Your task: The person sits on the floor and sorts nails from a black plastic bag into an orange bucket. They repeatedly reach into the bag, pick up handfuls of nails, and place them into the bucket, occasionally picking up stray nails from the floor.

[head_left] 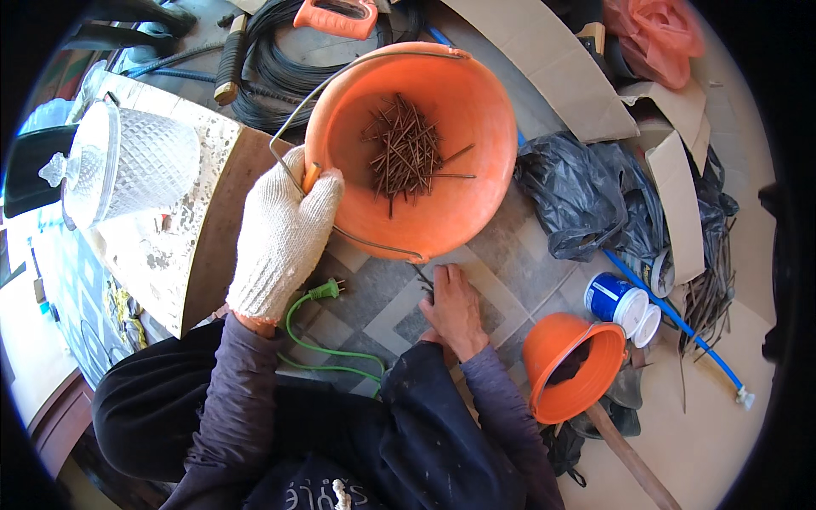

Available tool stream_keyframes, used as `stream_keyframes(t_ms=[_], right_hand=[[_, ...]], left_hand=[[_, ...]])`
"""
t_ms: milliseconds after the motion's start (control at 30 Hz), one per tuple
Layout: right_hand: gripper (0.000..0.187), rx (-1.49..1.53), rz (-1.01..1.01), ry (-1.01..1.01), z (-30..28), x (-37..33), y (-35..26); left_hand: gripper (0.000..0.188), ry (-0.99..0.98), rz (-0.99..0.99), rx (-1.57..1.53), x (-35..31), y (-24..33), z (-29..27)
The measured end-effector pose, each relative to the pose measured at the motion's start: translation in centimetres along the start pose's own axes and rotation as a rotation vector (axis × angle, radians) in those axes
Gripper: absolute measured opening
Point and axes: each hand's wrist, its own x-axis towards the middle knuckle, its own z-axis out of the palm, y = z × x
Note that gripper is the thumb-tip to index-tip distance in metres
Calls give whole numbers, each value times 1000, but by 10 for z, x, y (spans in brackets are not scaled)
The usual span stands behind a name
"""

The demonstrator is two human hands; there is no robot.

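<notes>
My left hand (pixel 289 225), in a white knit glove, is closed round the wire handle of a large orange bucket (pixel 480 183). A small orange piece sticks out by its thumb. The bucket tilts so its inside faces me, and a loose heap of rusty nails (pixel 404 144) lies in it. My bare right hand (pixel 455 310) is low over the tiled floor, just below the bucket. Its fingers are bent round a few thin dark rods (pixel 422 277), nail-like but partly hidden by the hand.
A green cord with a plug (pixel 325 290) lies between my arms. On the right are a smaller orange bucket (pixel 552 340), blue-and-white tubs (pixel 608 296), a blue hose (pixel 680 319) and black plastic bags (pixel 565 195). A glass jar (pixel 149 161) stands at left; coiled wire (pixel 272 64) lies behind.
</notes>
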Motion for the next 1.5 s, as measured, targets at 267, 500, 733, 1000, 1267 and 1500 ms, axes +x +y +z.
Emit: stream_keyframes(t_ms=[267, 500, 733, 1000, 1267, 1500], right_hand=[[42, -199, 87, -74, 11, 13, -15], [35, -104, 154, -82, 12, 12, -14], [25, -13, 114, -59, 16, 10, -2], [10, 1007, 472, -83, -92, 15, 14], [25, 827, 116, 370, -186, 67, -42], [23, 345, 341, 153, -80, 11, -2]], left_hand=[[35, -19, -33, -16, -1, 1, -1], [33, -9, 28, 5, -1, -1, 0], [33, -12, 26, -7, -1, -1, -1], [33, -1, 6, -24, 0, -1, 0], [32, 1, 50, 18, -1, 0, 2], [31, -21, -38, -107, 2, -9, -2]])
